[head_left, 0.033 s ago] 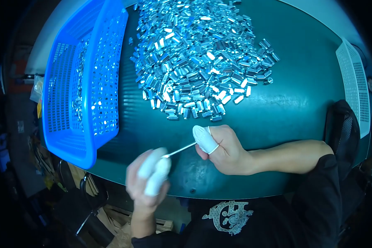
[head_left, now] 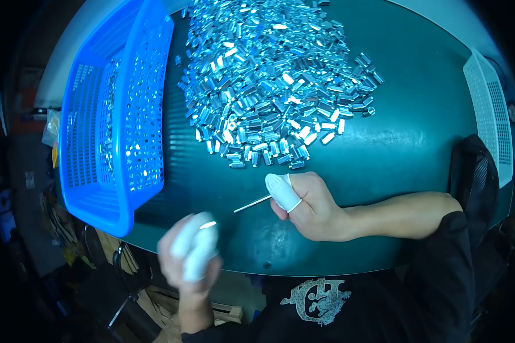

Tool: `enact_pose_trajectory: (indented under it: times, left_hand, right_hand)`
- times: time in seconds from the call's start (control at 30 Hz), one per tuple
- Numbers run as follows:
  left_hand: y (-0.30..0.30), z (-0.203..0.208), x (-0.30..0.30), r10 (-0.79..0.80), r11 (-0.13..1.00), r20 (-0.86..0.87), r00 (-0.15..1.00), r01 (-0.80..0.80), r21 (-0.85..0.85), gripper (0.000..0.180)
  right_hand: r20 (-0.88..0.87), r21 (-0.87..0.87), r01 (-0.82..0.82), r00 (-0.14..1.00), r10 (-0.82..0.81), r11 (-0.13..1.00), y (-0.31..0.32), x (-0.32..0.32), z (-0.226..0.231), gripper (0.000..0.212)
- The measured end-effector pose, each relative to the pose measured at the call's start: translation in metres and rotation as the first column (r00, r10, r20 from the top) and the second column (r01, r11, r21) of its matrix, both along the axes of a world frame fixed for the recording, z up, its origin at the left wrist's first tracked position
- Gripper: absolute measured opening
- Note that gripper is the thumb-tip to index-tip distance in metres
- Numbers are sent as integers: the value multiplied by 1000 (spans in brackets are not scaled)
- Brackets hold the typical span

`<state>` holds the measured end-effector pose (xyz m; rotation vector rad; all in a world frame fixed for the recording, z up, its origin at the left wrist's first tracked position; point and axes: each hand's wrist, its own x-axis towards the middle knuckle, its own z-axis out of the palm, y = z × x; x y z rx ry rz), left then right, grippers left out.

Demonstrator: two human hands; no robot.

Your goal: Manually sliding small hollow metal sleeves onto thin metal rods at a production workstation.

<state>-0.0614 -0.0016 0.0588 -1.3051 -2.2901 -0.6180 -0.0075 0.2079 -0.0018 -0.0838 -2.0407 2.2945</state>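
My right hand (head_left: 312, 208), with white finger cots on thumb and finger, is closed around a thin metal rod (head_left: 252, 204). The rod's bare end points left and slightly toward me, just above the table. Left of that end and apart from it, my left hand (head_left: 189, 251) is blurred by motion near the table's front edge. White cots cover its fingertips, which are pinched on a small shiny metal piece (head_left: 208, 224); its exact shape is smeared. Beyond both hands lies a big heap of small silver hexagonal spacers (head_left: 269, 108) on the green tabletop.
A blue plastic basket (head_left: 122, 166) with metal pieces inside stands at the left edge of the green table (head_left: 406, 131). A white perforated basket (head_left: 479, 103) is at the far right. Next to my right elbow is a black mesh-covered object (head_left: 476, 171).
My left hand has moved left and toward me, away from the rod's tip, carrying the small metal piece. My right hand and the rod have stayed nearly still.
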Motion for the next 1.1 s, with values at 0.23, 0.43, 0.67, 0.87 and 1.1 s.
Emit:
enact_pose_trajectory:
  times: [0.23,0.43,0.67,0.87,1.1]
  left_hand:
    - [-32,63,-70,481,854,165,861,-503,138,38]
    - [21,17,-35,278,961,35,960,-278,-6,25]
    - [57,-41,-30,345,939,326,880,-326,-113,28]
    - [47,-36,-28,264,959,559,786,-276,-64,21]
    - [18,-30,8,-381,735,907,181,-535,415,28]
  right_hand:
    - [-208,245,-104,965,157,964,-2,1,-2,39]
    - [-192,170,-77,975,110,982,-3,3,-1,37]
    - [-184,179,-82,976,115,980,-1,3,2,35]
    - [-189,127,-74,977,97,989,1,5,0,34]
    - [-35,-31,-19,999,17,999,2,3,6,41]
